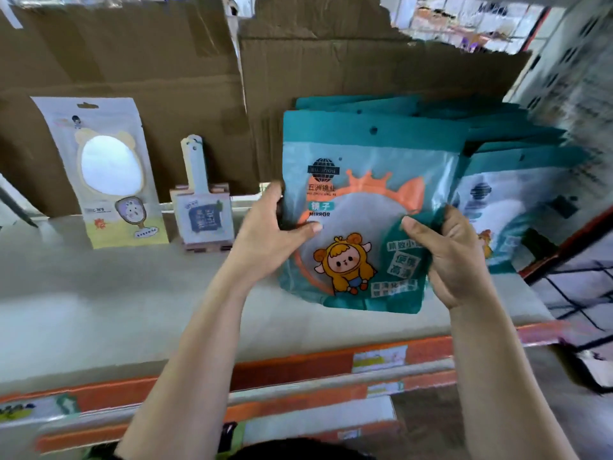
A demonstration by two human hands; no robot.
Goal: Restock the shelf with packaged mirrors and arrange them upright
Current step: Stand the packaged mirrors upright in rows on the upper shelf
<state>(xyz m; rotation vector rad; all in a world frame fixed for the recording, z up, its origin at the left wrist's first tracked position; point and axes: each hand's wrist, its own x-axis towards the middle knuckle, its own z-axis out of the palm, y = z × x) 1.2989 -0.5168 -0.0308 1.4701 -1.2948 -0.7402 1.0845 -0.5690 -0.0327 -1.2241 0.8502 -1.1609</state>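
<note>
A teal packaged mirror with an orange crown and a cartoon child stands upright at the front of a stack on the shelf. My left hand grips its left edge, thumb on the front. My right hand holds its right edge, fingers curled round the pack. Behind it several more teal packs stand upright. Another row of teal packs leans to the right of it.
A pale packaged bear-shaped mirror leans on the cardboard backing at the left. A small handled mirror stands beside it. The shelf's orange front rail carries price labels. A wire rack is at the right.
</note>
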